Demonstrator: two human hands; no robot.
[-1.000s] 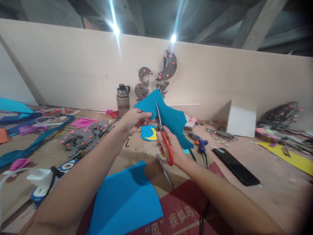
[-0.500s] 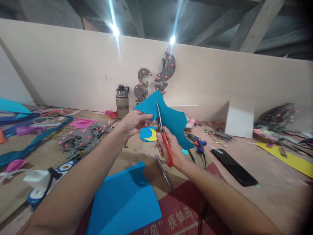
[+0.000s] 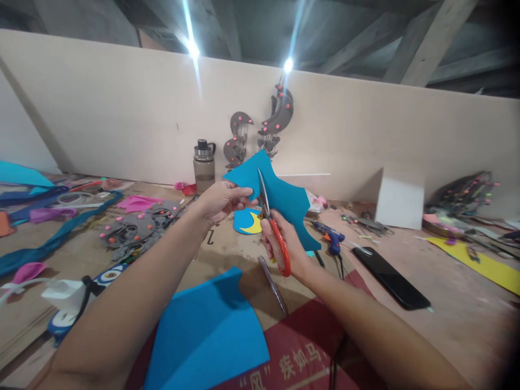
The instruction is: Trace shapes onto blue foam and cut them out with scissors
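My left hand [image 3: 231,200] pinches the left part of a blue felt-like sheet [image 3: 286,195] with a wavy cut edge, held up above the table. My right hand [image 3: 286,241] is closed around the red handles of a pair of scissors [image 3: 280,238]. The blades lie against the sheet, pointing up and away, close to my left fingertips. Behind and below my hands rests a small blue piece with a yellow crescent [image 3: 251,223]. A larger blue sheet [image 3: 211,330] lies flat between my forearms, and a pen [image 3: 272,284] is beside it.
A black phone [image 3: 390,277] and a blue glue gun [image 3: 332,238] lie to the right. A water bottle [image 3: 203,167] stands by the back board near grey crescent ornaments [image 3: 278,114]. A power strip [image 3: 67,319] and more grey ornaments [image 3: 134,230] are on the left.
Both hands stay nearly in place. The scissors' handles have shifted slightly to the right and the blades tilt a little more; the sheet's right end has moved slightly left.
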